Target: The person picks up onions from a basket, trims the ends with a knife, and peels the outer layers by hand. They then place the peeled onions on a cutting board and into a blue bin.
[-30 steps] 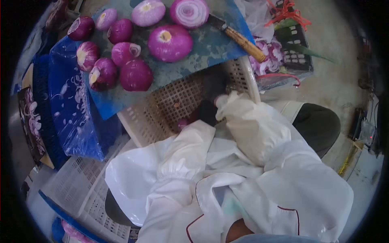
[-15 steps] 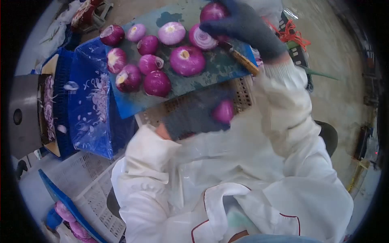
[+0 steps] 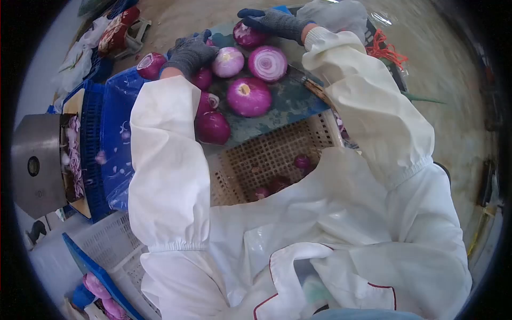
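My left hand (image 3: 191,54), in a dark grey glove, is bent over the far left of the blue-green board (image 3: 285,98). Its fingers curve around a red onion, of which only a purple bit shows. My right hand (image 3: 274,24), also gloved, has its fingers stretched out at the far edge, just beside a red onion (image 3: 249,34). A halved onion with rings showing (image 3: 268,64), a pale onion (image 3: 228,62) and a large purple onion (image 3: 249,97) sit nearer. A knife (image 3: 314,88) lies at the board's right, partly behind my right sleeve.
Below the board, a beige perforated crate (image 3: 250,154) holds several small onions. At the left are a blue plastic-lined bin (image 3: 117,144) and a metal machine (image 3: 40,165) with onion slices. Red strings (image 3: 385,50) and a clear bag (image 3: 336,18) lie at the right.
My left hand has moved from above the crate, where it held an onion, up to the board's far left. My right hand has shifted up and left, off the onion it was covering.
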Demonstrator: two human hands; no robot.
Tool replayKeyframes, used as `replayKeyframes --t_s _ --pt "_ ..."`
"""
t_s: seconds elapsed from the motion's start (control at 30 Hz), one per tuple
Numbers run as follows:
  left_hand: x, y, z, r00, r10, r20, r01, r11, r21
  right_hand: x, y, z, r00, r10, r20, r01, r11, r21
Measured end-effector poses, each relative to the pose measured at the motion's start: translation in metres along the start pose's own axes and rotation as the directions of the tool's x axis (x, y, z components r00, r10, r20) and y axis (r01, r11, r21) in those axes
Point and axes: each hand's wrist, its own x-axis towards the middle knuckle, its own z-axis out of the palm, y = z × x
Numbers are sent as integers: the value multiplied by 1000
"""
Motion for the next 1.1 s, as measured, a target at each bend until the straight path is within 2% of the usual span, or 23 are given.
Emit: replayKeyframes --t_s 0.03,0.07,0.1,0.2,0.23,0.27,0.3,0.33,0.4,0.47,0.5,0.53,0.57,0.6,0.63,0.67,0.7,0.73,0.8,0.83,0.93,1.03,1.1 --pt "-1 -2 3 998 47 -36 -47 999 -10 2 8 8 997 -39 -68 36 999 -37" --pt "-3 -4 3 993 92 -74 -93 995 -16 14 45 39 954 -254 -159 216 950 -227" --pt "-8 -3 -2 984 137 -113 -139 990 -18 20 42 36 859 -469 -205 355 835 -422" --pt "-45 -5 -9 857 267 -440 -301 954 -8 1 16 21 966 -60 -253 -35 934 -355" --pt "-72 5 -19 796 297 -528 -387 919 -67 -3 5 3 955 83 -285 -84 996 8" --pt "-102 21 -31 731 311 -607 -476 870 -127 -20 -19 -23 934 195 -301 -133 967 216" --pt "-127 38 -30 583 386 -715 -643 757 -116 -44 -53 -53 926 267 -268 -147 907 394" --pt "-159 49 -27 620 482 -619 -752 590 -294 -71 -85 -74 940 284 -189 -139 826 547" --pt "-222 89 6 649 585 -485 -736 323 -595 -118 -132 -94 986 136 99 -161 594 789" --pt "-270 118 69 661 749 -52 -622 507 -597 -150 -167 -83 891 -61 450 -381 439 814" --pt "-297 126 124 619 781 80 -656 570 -495 -158 -182 -70 762 -88 641 -545 446 710" --pt "-321 135 172 576 789 214 -696 611 -378 -163 -192 -51 527 -37 849 -690 565 453" --pt "-342 147 187 455 789 414 -769 582 -264 -175 -200 -15 509 104 854 -581 774 252" --pt "-354 148 240 316 889 331 -883 403 -239 -198 -206 41 515 233 825 -438 899 19" --pt "-349 143 270 462 836 295 -764 544 -346 -228 -197 100 608 217 764 -323 946 -12" --pt "-342 130 297 595 756 274 -614 647 -451 -259 -191 163 603 383 700 -435 893 -113" --pt "-334 124 309 716 642 274 -437 718 -542 -294 -192 218 714 489 501 -472 865 -171" --pt "-315 125 260 703 448 552 -254 883 -394 -326 -195 264 783 561 269 -517 827 -221" --pt "-296 125 238 778 379 500 -293 924 -245 -343 -197 286 780 619 87 -585 772 -249" --pt "-292 125 239 810 353 469 -311 936 -168 -344 -204 279 750 644 154 -601 759 -249" --pt "-306 124 302 714 609 346 -410 764 -498 -339 -220 254 652 688 317 -640 725 -256" --pt "-321 146 357 829 418 371 -234 863 -448 -314 -210 238 582 708 399 -678 694 -242" --pt "-319 141 361 810 520 269 -324 781 -535 -304 -212 232 551 723 416 -726 662 -189"
